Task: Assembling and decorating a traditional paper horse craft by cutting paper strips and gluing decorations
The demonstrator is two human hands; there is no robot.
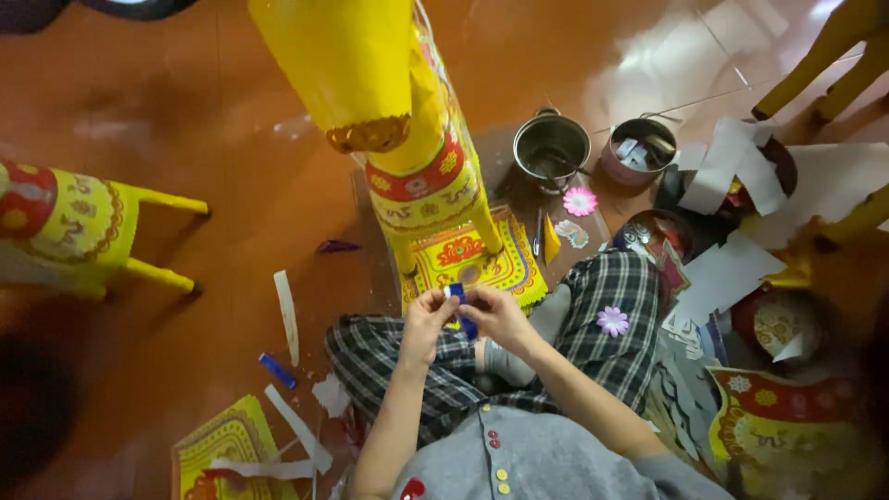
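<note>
Small blue strip (pixel 458 306) pinched between both hands above the lap, upper end at the fingertips, lower end hanging down past the right thumb. Left hand (pixel 426 319) raised, fingers curled together and closed on the strip's top edge from the left. Right hand (pixel 495 315) meeting it from the right, fingers bent and pressed shut on the same strip, knuckles touching or nearly touching the left. Both forearms bare, angled up and inward from a grey buttoned top (pixel 528 458). Seated on reddish floor (pixel 185 120), legs crossed in checked trousers (pixel 602 324), purple paper flower (pixel 612 321) resting on the right knee. Just beyond the hands, a yellow decorated paper panel (pixel 472 259) flat under a tall yellow paper figure (pixel 417 139). Further right, two metal pots (pixel 552 143) near a pink flower (pixel 580 201). Another blue strip (pixel 277 370) on the floor to the left, among white paper offcuts (pixel 287 315).
</note>
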